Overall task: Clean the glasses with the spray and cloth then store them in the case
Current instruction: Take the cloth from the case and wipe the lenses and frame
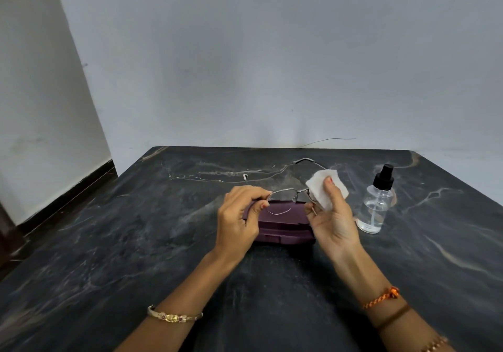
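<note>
Your left hand point(239, 215) pinches the glasses point(285, 192) at the frame's left end, held above the closed case point(283, 229). Your right hand point(330, 215) pinches the cloth point(325, 185) over the right lens, thumb on top. Spray point(377, 202) stands just right, on the table point(136, 242). Wipe both lens faces with light pressure, support the frame near the lens, don't twist the open temples. Then do the left lens.

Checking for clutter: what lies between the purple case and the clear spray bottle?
In the head view, only the right hand holding the white cloth; otherwise bare table.
</note>
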`<action>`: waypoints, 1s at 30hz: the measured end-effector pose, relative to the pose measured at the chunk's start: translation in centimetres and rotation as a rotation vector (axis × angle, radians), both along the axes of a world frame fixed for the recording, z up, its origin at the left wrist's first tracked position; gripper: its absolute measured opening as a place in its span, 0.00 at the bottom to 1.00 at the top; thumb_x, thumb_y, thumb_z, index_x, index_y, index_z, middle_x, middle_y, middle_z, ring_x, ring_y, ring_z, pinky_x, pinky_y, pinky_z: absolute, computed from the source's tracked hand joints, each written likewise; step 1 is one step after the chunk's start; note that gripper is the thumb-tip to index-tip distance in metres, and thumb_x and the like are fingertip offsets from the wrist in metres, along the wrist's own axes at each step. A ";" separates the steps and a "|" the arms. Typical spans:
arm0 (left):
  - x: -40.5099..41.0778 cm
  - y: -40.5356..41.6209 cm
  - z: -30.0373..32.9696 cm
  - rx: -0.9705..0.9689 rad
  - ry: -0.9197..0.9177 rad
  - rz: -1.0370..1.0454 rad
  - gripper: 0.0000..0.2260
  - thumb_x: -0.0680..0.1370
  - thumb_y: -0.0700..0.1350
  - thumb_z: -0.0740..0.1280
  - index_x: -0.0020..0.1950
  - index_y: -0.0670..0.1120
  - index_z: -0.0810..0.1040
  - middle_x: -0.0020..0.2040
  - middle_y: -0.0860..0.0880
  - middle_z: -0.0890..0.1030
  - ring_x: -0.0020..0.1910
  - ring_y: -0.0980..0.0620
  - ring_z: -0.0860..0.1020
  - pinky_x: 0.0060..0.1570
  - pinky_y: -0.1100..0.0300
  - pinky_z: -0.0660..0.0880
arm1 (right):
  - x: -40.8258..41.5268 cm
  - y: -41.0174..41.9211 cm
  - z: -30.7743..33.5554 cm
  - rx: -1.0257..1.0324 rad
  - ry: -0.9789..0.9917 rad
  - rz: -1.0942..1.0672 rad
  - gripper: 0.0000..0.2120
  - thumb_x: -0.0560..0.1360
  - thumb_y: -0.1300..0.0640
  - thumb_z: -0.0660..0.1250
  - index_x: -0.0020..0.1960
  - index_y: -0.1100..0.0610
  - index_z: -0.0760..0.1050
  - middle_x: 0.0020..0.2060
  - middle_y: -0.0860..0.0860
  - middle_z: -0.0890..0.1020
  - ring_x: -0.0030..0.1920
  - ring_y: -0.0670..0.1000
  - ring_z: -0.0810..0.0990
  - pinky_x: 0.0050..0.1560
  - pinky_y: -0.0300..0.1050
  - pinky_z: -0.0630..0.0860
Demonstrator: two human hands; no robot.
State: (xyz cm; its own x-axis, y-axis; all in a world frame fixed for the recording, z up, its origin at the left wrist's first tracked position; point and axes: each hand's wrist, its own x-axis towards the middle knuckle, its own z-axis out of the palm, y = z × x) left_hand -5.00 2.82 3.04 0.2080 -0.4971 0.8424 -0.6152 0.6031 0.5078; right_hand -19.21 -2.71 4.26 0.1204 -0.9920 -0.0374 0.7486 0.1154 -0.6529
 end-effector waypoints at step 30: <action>1.5 -0.2 0.8 0.000 -0.009 -0.047 0.05 0.70 0.34 0.65 0.44 0.38 0.79 0.40 0.51 0.77 0.42 0.53 0.75 0.44 0.39 0.75 | 0.0 0.2 -0.2 -0.317 0.240 0.084 0.08 0.64 0.58 0.67 0.44 0.56 0.76 0.31 0.46 0.85 0.34 0.41 0.82 0.32 0.33 0.76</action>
